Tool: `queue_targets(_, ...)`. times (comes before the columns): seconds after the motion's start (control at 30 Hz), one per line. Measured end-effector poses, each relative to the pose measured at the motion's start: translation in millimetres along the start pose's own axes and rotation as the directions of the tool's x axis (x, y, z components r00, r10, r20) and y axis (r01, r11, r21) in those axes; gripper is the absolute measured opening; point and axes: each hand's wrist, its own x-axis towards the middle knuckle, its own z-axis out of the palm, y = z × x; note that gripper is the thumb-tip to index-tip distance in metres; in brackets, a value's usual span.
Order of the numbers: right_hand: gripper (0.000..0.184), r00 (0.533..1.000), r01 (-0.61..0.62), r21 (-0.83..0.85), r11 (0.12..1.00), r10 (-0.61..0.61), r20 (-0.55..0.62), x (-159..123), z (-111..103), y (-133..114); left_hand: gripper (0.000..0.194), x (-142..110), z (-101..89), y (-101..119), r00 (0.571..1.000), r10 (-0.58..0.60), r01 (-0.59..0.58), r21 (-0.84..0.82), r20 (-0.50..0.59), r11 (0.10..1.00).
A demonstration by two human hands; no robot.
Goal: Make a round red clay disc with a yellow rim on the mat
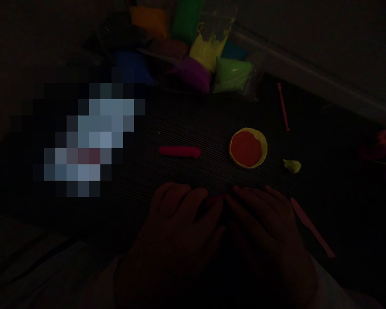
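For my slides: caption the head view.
In dim light, left hand and right hand flank a pink strip near a pink roll and yellow-rimmed red disc.

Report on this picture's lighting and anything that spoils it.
Head view: underexposed, with the left hand and right hand sunk in shadow; head view: coarse pixelation hides a bright patch at left; head view: a faint glint marks the light green packet, while the yellow-rimmed red disc stands out.

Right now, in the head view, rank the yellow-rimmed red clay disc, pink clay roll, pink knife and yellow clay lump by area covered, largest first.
1. Yellow-rimmed red clay disc
2. Pink clay roll and pink knife: too alike to rank
3. Yellow clay lump
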Motion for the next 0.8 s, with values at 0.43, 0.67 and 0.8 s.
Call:
queue_targets(0.43,0.026,0.999,0.042,-0.039,0.998,-0.042,0.003,1.1,0.7,-0.5,0.024,-2.4,-0.1,-0.2,1.0,-0.006,0.005,-0.01,-0.024,1.0)
queue_targets(0.67,0.027,0.999,0.049,-0.041,0.998,-0.048,0.025,1.5,1.2,-1.2,0.021,-0.7,-0.1,-0.1,0.999,-0.02,0.019,-0.015,-0.041,1.0)
queue_targets(0.8,0.028,0.999,0.051,-0.01,0.999,-0.051,0.011,0.5,0.2,-0.6,0.02,-0.4,-0.5,0.0,0.999,-0.015,0.014,-0.022,-0.044,1.0)
